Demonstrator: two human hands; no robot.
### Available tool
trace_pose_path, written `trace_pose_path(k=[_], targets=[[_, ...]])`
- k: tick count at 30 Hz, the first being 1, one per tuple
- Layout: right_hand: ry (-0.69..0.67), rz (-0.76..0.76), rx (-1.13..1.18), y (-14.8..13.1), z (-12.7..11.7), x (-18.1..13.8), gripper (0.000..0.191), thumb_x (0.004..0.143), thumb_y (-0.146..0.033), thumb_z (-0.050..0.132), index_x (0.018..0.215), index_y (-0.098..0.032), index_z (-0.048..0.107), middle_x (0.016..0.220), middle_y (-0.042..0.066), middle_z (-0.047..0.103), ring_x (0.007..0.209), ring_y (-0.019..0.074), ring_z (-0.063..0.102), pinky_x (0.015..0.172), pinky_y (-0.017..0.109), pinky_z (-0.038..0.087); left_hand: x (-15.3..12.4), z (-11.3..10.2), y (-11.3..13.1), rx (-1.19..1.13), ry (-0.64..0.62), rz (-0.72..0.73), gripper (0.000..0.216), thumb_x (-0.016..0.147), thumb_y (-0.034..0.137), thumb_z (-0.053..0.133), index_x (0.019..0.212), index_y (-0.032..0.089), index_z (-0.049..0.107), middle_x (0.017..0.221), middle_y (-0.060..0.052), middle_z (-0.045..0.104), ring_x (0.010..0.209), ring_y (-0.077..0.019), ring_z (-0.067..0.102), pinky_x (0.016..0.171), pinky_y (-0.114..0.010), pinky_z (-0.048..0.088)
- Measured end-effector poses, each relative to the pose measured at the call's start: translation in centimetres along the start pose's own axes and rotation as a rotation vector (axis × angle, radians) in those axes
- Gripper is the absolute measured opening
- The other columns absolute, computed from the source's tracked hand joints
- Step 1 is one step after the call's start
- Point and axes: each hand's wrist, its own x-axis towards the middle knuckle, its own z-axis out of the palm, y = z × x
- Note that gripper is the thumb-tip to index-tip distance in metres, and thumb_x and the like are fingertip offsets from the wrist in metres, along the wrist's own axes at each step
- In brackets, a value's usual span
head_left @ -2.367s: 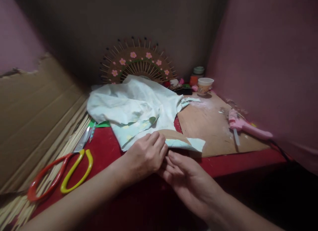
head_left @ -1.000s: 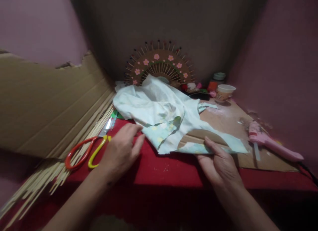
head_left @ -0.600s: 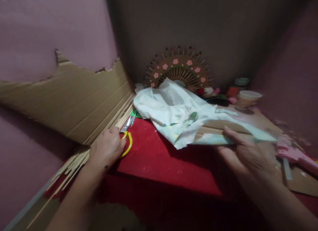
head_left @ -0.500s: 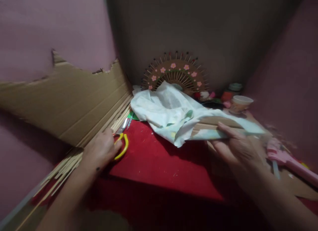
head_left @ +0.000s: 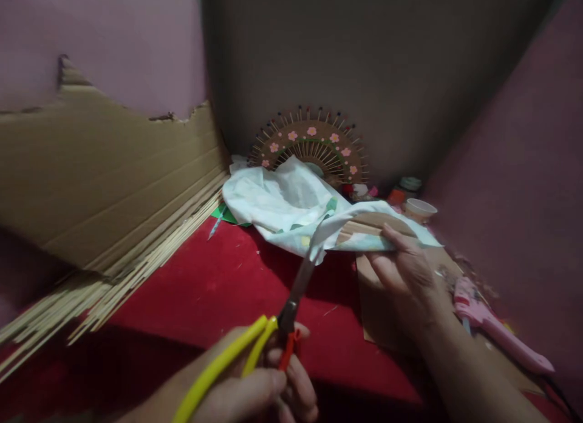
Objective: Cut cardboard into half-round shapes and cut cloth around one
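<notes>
My left hand, at the bottom centre, is closed around a pair of scissors with yellow and red handles. The blades point up and away, their tips at the near edge of a pale blue-green patterned fabric. Whether the tips touch it, I cannot tell. In my right hand is a piece of cardboard with a curved edge, gripped together with the fabric around it. My thumb lies on top of the cardboard, while the other fingers are underneath.
A decorated fan leans on the back wall. Thin sticks lie along a cardboard panel at the left. A pink glue gun rests on flat cardboard at the right, with a cup farther back. Red cloth covers the table.
My left hand has lifted the scissors from beside the sticks and brought them right, to the fabric. My right hand still holds the cardboard and fabric. The view has shifted slightly.
</notes>
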Motion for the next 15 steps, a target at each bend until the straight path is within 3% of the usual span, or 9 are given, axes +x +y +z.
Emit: trace_pose_path(k=[3,5,10,15], targets=[[-0.015,-0.066,-0.001,-0.1,-0.3,-0.1,0.027,0.077,-0.014,0.054,0.103,-0.016,0.06,0.108,0.006,0.066,0.104,0.019,0.06,0.096,0.037,0.045,1.5,1.3,-2.4,-0.178,-0.023,-0.152,0.048,0.071,0.01,0.05,0.116,0.019,0.038,0.085,-0.011,0.07,0.078,-0.0232,0.068,0.069,-0.039,0.052],[-0.04,-0.086,0.0,-0.1,-0.5,0.0,0.028,0.077,-0.016,0.056,0.104,-0.015,0.06,0.109,0.007,0.066,0.105,0.0198,0.06,0.097,0.038,0.044,2.3,2.0,-3.0,-0.269,0.028,-0.215,0.051,0.064,0.008,0.053,0.113,0.017,0.04,0.082,-0.01,0.07,0.077,-0.0244,0.068,0.068,-0.038,0.05],[-0.066,-0.07,0.025,0.2,-0.8,-0.2,0.027,0.076,-0.018,0.058,0.103,-0.016,0.061,0.106,0.006,0.067,0.104,0.0202,0.06,0.098,0.04,0.042,4.1,4.0,-1.4,-0.321,0.216,-0.285,0.045,0.056,0.011,0.052,0.102,0.011,0.049,0.078,-0.014,0.069,0.079,-0.0297,0.066,0.069,-0.04,0.048],[-0.052,-0.078,0.049,0.1,-0.5,-0.7,0.029,0.078,-0.015,0.055,0.107,-0.015,0.059,0.109,0.006,0.066,0.103,0.0194,0.06,0.099,0.04,0.041,5.9,5.0,-0.3,-0.278,0.307,-0.237,0.03,0.057,0.011,0.052,0.087,0.012,0.054,0.078,-0.012,0.067,0.081,-0.0306,0.065,0.069,-0.041,0.048]])
